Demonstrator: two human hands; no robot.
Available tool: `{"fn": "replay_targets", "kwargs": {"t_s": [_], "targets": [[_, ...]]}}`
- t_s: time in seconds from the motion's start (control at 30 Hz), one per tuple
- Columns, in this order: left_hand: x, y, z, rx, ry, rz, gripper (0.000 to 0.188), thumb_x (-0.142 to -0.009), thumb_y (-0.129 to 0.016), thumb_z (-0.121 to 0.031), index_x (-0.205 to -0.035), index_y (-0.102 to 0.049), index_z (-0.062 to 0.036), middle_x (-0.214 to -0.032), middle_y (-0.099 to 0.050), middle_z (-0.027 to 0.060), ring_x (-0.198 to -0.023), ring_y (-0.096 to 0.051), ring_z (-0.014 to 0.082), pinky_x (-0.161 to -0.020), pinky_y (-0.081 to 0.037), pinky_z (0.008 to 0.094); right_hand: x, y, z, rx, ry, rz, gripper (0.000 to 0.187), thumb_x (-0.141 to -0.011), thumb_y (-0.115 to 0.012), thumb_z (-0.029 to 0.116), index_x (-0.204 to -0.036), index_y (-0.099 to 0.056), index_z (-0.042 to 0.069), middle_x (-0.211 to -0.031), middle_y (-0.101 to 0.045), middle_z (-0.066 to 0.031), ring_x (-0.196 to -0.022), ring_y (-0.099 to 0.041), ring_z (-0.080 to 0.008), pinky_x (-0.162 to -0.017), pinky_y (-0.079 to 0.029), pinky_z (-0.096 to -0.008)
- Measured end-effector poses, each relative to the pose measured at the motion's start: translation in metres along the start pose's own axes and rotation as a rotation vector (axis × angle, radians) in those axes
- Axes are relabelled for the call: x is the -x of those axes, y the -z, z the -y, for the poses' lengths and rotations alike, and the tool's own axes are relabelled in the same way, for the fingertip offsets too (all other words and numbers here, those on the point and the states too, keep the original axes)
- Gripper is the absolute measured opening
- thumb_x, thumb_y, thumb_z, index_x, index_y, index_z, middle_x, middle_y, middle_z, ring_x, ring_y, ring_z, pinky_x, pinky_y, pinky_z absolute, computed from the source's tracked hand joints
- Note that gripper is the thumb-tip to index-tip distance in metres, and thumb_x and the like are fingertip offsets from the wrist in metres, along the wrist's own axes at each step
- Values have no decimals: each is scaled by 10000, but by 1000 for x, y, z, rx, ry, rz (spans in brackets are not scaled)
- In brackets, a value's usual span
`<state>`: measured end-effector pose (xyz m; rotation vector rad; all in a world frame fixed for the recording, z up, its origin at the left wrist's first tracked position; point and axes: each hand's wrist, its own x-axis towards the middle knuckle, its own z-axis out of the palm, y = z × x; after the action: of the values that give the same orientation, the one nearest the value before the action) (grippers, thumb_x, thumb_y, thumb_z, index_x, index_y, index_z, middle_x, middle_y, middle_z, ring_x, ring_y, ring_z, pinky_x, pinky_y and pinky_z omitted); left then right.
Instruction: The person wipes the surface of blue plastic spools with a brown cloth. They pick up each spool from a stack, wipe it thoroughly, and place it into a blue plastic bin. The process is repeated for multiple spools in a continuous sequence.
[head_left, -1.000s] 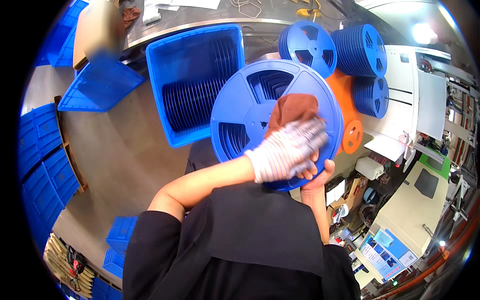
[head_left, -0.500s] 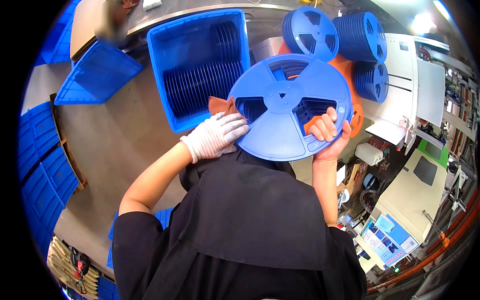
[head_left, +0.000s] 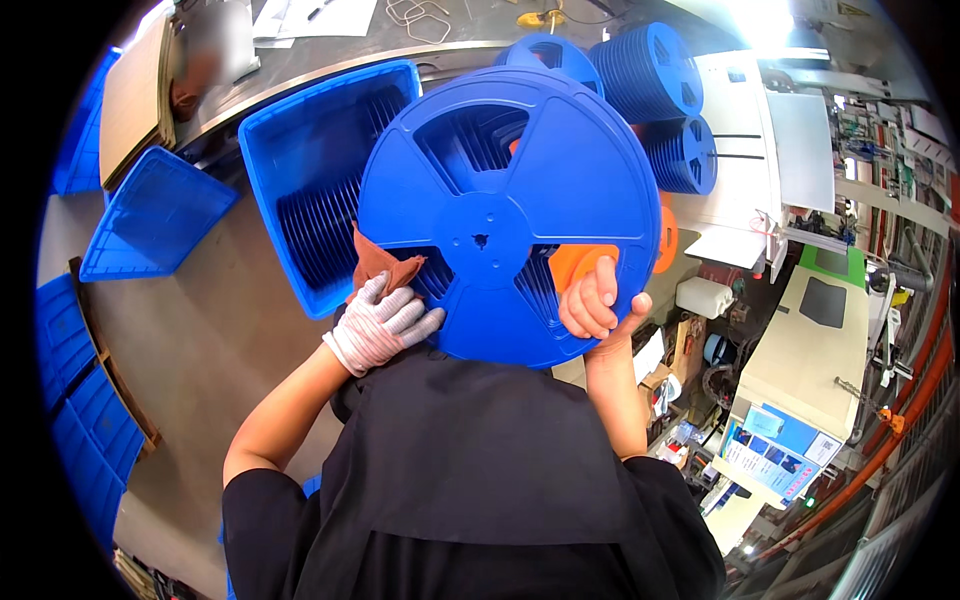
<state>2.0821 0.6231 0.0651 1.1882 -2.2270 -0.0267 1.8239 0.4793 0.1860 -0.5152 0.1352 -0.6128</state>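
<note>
A large blue plastic reel (head_left: 500, 200) stands tilted in front of my chest, its flat face with wedge-shaped openings turned up toward me. My bare right hand (head_left: 597, 305) grips its lower right rim, fingers hooked through an opening and thumb outside. At the lower left edge of the reel, my left hand (head_left: 383, 325), in a whitish glove, holds a brown cloth (head_left: 380, 262) against it. Beyond the left hand sits a blue bin (head_left: 256, 185) with a row of dark blue reels (head_left: 312, 222) standing on edge inside.
Stacked blue reels (head_left: 650, 75) stand at the back right, with another stack (head_left: 685, 155) just nearer. An orange piece (head_left: 665, 240) shows beside the held reel. A metal bench (head_left: 480, 28) runs along the back. An upturned blue crate (head_left: 155, 215) and cardboard (head_left: 130, 95) are at left.
The held reel appears larger and has shifted left, with both hands moving along with it. The view has shifted too, bringing more of the bench into sight.
</note>
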Motion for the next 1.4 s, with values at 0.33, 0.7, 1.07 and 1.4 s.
{"fn": "replay_targets", "kwargs": {"t_s": [0.33,0.7,1.07,1.4], "targets": [[10,-18,0,408,247,-44,311,-728,-595,-59,-1040,-598,-67,-924,-556,84,-898,-586,263,-892,-474,447,-36,-8,0,141,-16,-392,565,-922,-524,415,-1265,-439,-25,-900,-594,-135,-750,-592,-222,-715,-495,-351],[57,-7,19,2020,1272,-597,441,-804,-710,-105,-1195,-528,-13,-994,-642,112,-1013,-619,280,-949,-480,416,22,38,20,247,43,-935,364,-897,-557,249,-1149,-546,-14,-808,-601,-70,-686,-545,-168,-642,-473,-322],[54,-14,36,2150,1174,-736,398,-802,-678,-41,-1167,-526,1,-935,-619,99,-969,-625,292,-919,-515,430,57,46,13,193,84,-961,331,-890,-535,235,-1122,-545,-1,-743,-540,-51,-637,-489,-149,-607,-430,-300],[35,-91,107,1265,1710,-650,339,-881,-484,-32,-1213,-465,32,-932,-606,137,-855,-622,250,-781,-514,371,87,70,23,219,140,-1062,297,-882,-528,233,-1088,-543,20,-739,-532,-43,-638,-489,-147,-619,-430,-307]]}}
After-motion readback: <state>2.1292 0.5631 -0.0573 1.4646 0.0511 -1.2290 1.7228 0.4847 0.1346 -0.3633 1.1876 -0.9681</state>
